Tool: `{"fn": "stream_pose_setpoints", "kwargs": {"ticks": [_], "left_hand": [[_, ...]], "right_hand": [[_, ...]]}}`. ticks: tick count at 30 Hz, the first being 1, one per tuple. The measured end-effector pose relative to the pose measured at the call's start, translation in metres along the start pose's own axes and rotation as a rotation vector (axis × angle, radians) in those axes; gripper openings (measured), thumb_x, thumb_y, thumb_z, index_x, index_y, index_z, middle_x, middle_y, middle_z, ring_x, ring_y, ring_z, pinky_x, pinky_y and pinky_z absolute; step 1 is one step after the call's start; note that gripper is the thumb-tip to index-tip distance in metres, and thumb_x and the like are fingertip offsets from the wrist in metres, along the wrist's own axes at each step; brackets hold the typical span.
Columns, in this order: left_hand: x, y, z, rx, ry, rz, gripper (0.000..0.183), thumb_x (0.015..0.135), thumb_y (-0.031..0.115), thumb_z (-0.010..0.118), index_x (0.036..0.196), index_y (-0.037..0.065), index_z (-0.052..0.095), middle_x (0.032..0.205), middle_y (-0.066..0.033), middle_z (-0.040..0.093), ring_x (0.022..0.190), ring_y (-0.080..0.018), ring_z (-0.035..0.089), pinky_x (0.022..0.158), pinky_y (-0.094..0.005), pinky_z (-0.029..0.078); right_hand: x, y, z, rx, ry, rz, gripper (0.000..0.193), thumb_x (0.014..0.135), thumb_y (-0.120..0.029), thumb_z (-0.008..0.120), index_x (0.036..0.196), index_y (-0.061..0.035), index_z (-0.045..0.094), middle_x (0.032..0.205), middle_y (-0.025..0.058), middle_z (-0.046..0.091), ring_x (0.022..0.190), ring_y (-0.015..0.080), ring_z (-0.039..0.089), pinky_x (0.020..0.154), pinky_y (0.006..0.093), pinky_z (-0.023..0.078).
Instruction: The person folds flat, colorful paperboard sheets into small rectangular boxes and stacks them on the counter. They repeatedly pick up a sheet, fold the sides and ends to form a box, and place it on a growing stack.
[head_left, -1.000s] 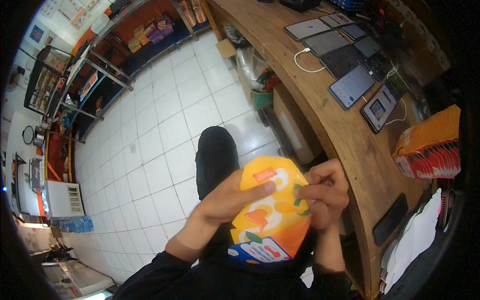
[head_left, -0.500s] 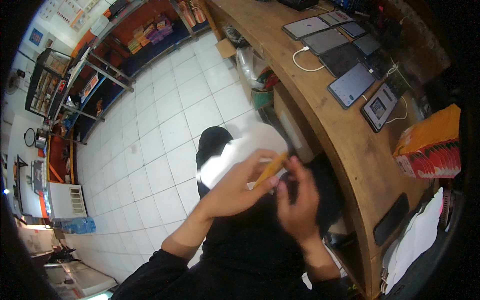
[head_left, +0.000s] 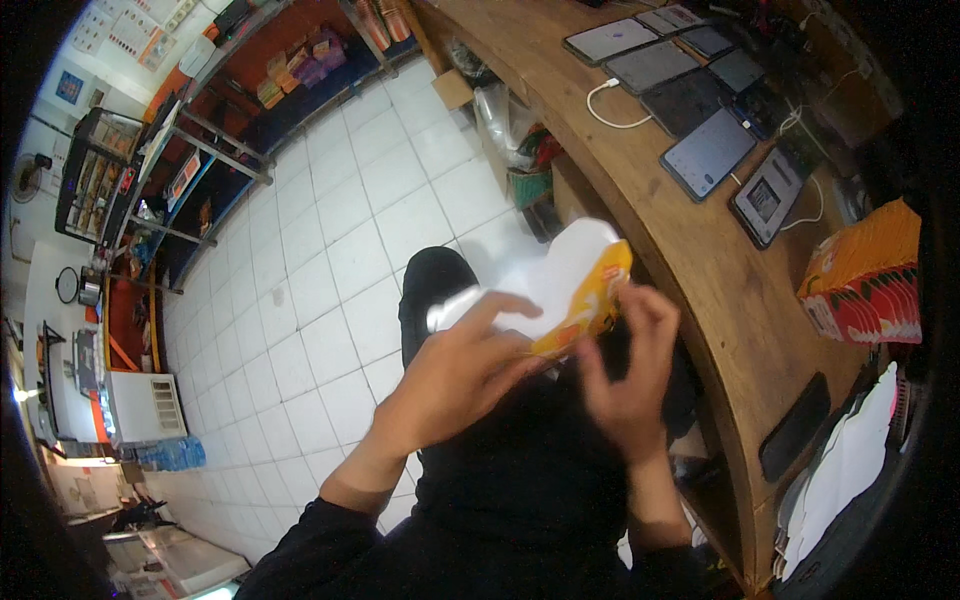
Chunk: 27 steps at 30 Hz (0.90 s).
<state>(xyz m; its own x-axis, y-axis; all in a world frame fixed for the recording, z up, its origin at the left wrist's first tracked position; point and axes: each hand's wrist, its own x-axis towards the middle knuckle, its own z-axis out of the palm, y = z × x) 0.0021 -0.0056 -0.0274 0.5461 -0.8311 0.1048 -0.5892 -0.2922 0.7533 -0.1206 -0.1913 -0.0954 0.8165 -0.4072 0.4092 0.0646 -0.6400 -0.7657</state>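
Over my lap is a partly folded paperboard carton (head_left: 575, 262), white inside with a yellow printed outer panel. My left hand (head_left: 445, 375) grips it from the left, its fingers over the white side and its thumb by the lower end of the yellow panel. At the carton's right edge, my right hand (head_left: 635, 375) has curled fingers against the yellow panel, with the thumb apart below. The carton's far left part looks bright and washed out, and its underside is hidden.
A curved wooden desk (head_left: 690, 310) runs along my right. Several phones (head_left: 710, 153) with white cables lie on it, plus a dark phone (head_left: 795, 425) nearer me. Stacked orange-red cartons (head_left: 862, 275) and white sheets (head_left: 840, 470) sit at its right. White floor tiles (head_left: 320, 260) lie leftward.
The carton has turned and opened out, so its yellow printed face now shows broadly instead of as a narrow strip. My right hand has moved slightly right and up along its edge.
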Motion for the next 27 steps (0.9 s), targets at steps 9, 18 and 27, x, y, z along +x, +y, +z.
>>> {"fn": "stream_pose_setpoints", "kwargs": {"ticks": [9,18,27], "left_hand": [[0.032,0.029,-0.023,0.675,-0.036,0.671,0.021,0.087,0.018,0.083,0.108,0.018,0.079,0.158,0.0017,0.051,0.153,-0.0257,0.044,0.123,-0.0742,0.034],[0.04,0.037,-0.026,0.58,-0.019,0.727,0.013,0.089,0.014,0.08,0.098,0.004,0.079,0.125,-0.0109,0.077,0.108,-0.0201,0.077,0.096,-0.0391,0.055],[0.011,-0.011,-0.008,0.218,0.757,0.503,0.078,0.077,0.056,0.095,0.13,0.007,0.067,0.145,-0.0189,0.062,0.132,-0.0279,0.062,0.1,-0.0384,0.054]], "right_hand": [[-0.003,-0.021,-0.001,-0.086,0.051,-0.269,0.073,0.08,-0.004,0.087,0.147,-0.0013,0.058,0.126,0.0166,0.062,0.113,0.0359,0.063,0.097,0.0487,0.052],[0.01,-0.026,-0.008,0.029,0.057,-0.279,0.04,0.078,0.001,0.084,0.117,0.0011,0.075,0.101,0.0104,0.066,0.092,0.0281,0.069,0.078,0.0392,0.057],[0.028,-0.033,-0.019,-0.053,0.038,-0.357,0.034,0.084,-0.005,0.076,0.118,-0.0011,0.075,0.101,0.008,0.067,0.088,0.024,0.069,0.072,0.0376,0.054]]}}
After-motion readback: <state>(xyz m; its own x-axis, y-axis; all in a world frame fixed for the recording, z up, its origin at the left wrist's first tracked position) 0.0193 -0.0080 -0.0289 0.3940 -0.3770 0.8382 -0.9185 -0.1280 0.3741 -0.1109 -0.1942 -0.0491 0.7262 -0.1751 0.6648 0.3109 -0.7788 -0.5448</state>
